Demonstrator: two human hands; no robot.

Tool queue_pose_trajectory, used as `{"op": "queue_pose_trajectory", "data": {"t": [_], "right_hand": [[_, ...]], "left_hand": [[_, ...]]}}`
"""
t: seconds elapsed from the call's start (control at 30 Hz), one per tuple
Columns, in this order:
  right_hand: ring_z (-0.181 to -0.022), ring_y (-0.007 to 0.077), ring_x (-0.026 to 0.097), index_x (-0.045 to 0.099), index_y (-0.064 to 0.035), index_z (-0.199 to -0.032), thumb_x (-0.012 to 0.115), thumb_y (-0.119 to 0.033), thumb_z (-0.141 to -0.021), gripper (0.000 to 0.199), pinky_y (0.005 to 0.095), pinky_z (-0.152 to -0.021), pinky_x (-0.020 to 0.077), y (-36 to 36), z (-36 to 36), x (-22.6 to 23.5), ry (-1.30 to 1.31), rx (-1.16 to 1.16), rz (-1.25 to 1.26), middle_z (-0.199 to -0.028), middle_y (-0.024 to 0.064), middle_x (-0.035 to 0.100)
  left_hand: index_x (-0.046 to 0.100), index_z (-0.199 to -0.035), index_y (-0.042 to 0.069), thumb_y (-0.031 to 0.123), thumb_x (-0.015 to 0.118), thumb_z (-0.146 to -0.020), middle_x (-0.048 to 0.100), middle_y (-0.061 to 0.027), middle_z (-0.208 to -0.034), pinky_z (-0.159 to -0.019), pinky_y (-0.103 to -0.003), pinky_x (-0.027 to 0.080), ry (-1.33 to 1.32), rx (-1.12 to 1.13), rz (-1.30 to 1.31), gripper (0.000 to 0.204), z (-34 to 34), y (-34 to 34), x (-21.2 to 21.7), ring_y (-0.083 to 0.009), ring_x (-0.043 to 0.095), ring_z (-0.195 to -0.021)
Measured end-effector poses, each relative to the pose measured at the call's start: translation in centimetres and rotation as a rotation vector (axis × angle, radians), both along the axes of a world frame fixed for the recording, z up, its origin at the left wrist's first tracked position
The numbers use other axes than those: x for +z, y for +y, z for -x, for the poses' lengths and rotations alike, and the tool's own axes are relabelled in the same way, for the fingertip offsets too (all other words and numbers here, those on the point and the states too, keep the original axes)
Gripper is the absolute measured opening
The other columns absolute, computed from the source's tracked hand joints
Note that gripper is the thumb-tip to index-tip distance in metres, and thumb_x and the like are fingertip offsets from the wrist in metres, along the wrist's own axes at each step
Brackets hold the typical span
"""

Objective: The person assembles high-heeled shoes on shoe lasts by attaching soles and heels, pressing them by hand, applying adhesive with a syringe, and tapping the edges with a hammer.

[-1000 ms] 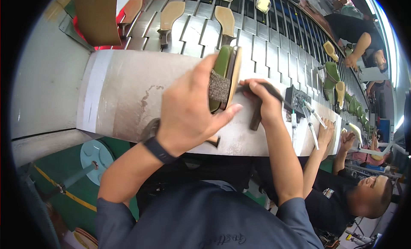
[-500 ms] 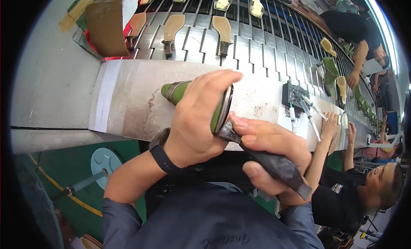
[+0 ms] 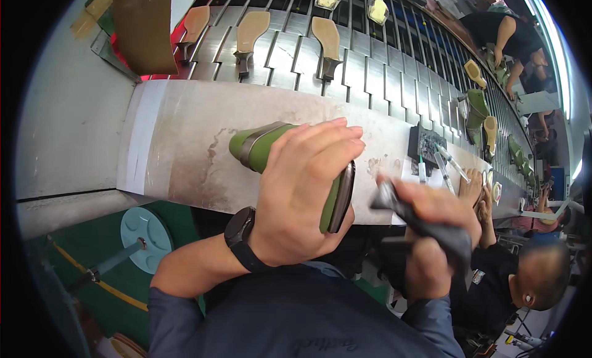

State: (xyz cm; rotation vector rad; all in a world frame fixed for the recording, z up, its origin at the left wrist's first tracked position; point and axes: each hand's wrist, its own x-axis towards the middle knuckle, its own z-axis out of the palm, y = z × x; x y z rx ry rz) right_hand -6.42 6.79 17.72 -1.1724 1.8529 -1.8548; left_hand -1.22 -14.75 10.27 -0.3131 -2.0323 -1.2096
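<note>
Head camera view: a person's left hand [image 3: 308, 188] wraps around a green shoe last [image 3: 265, 153] over the near half of a pale worktop [image 3: 185, 127], the fingers closed across its top and the thumb mostly hidden. A dark strap [image 3: 251, 147] rings the last toward its left end, and a dark rim [image 3: 344, 198] edges its right end. To the right, the person's right hand [image 3: 441, 213], blurred, has its fingers curled firmly around a dark tool [image 3: 412, 215], whose left tip points at the rim, just beside it but apart. Farther right on the worktop sit a black block [image 3: 425, 141] and slim syringes [image 3: 452, 164], near a co-worker's hand [image 3: 470, 184]. On the far side, tan soles [image 3: 251, 32] with dark heels lie across a metal slatted conveyor [image 3: 354, 68].
</note>
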Motion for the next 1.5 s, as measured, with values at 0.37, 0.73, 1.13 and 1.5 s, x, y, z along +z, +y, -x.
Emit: {"op": "queue_pose_trajectory", "data": {"t": [0.37, 0.73, 1.13, 1.5], "right_hand": [[-0.113, 0.0408, 0.075, 0.072, 0.0052, -0.114, 0.083, -0.005, -0.084, 0.034, 0.0455, -0.099, 0.0612, -3.0, 1.0, 2.3, 0.090, 0.086, -0.187, -0.117, 0.0285, 0.076], [-0.118, 0.0290, 0.072, 0.068, 0.0085, -0.121, 0.070, 0.000, -0.093, 0.029, 0.0415, -0.102, 0.0568, -4.0, -2.6, -4.6, -0.601, 0.106, -0.022, -0.121, 0.0246, 0.075], [-0.116, 0.0302, 0.071, 0.064, 0.0099, -0.125, 0.062, -0.008, -0.103, 0.029, 0.0419, -0.103, 0.0599, -3.4, -6.4, -14.6, -0.957, -0.322, 0.041, -0.126, 0.0254, 0.072], [-0.116, 0.0317, 0.072, 0.064, 0.0102, -0.120, 0.061, -0.006, -0.098, 0.028, 0.0418, -0.106, 0.0560, -3.7, -3.6, -15.2, -0.824, -0.063, 0.112, -0.126, 0.0297, 0.072]], "left_hand": [[0.062, -0.129, 0.000, 0.006, 0.073, -0.078, 0.069, -0.0202, -0.130, -0.108, -0.056, 0.045, 0.028, 0.037, -0.011, 0.052, -0.8, 0.3, -0.9, -0.0398, 0.068, -0.122], [0.041, -0.151, 0.001, 0.037, 0.075, -0.098, 0.059, -0.0254, -0.143, -0.116, -0.066, 0.038, 0.176, 0.180, 0.167, 0.073, -6.4, -0.2, -8.9, -0.0409, 0.061, -0.132], [0.039, -0.155, 0.007, 0.054, 0.068, -0.100, 0.055, -0.0189, -0.153, -0.122, -0.068, 0.031, -0.033, 0.385, 0.468, 0.078, -8.8, -1.0, -15.7, -0.0362, 0.056, -0.141], [0.043, -0.149, 0.010, 0.051, 0.066, -0.102, 0.057, -0.0133, -0.150, -0.122, -0.068, 0.031, -0.043, 0.401, 0.455, 0.066, -8.7, -0.7, -15.6, -0.0327, 0.056, -0.141]]}}
